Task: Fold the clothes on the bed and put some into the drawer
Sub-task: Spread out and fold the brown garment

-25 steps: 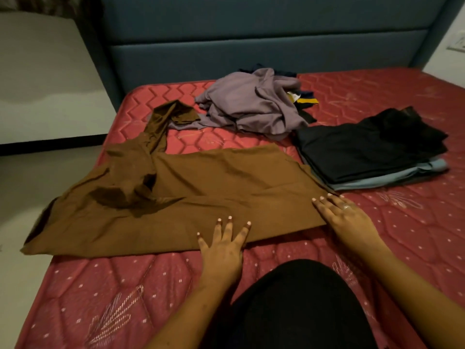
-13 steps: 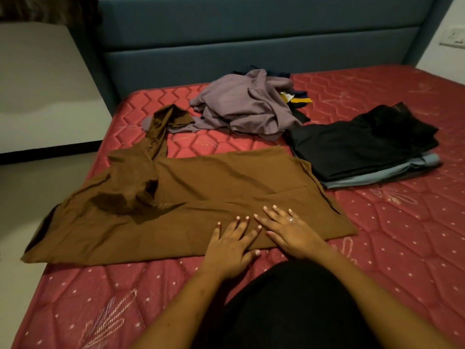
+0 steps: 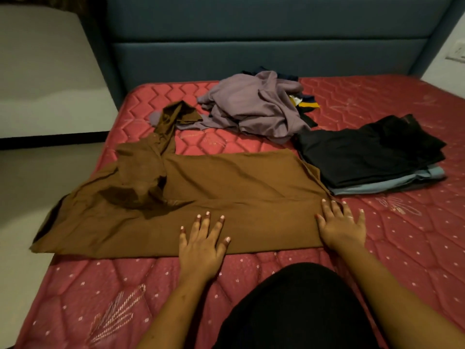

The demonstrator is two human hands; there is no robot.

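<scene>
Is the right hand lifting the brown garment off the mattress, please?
No, the right hand lies flat, fingers straight, on the brown garment, spread on the mattress.

Bedroom, dimly lit.
You face a teal padded headboard (image 3: pixel 251 46) across the top; red quilted mattress (image 3: pixel 392 253) below; pale wall (image 3: pixel 45 84), dark skirting (image 3: pixel 50 140) at left.

- Left hand (image 3: pixel 201 245): bare, with neat pale nails (image 3: pixel 198 216), whitish at the tips.
- Right hand (image 3: pixel 342 227): bare as well, with nails in the same pale finish. A thin silvery ring (image 3: pixel 350 217) sits on one of the middle fingers.
- Forearms (image 3: pixel 181 311): both are uncovered down to the lower edge of the view.
- Black garment (image 3: pixel 297 306): plain dark cloth, smooth and rounded, covers the body between the two arms. Its finer detail is lost in the dim light.
</scene>
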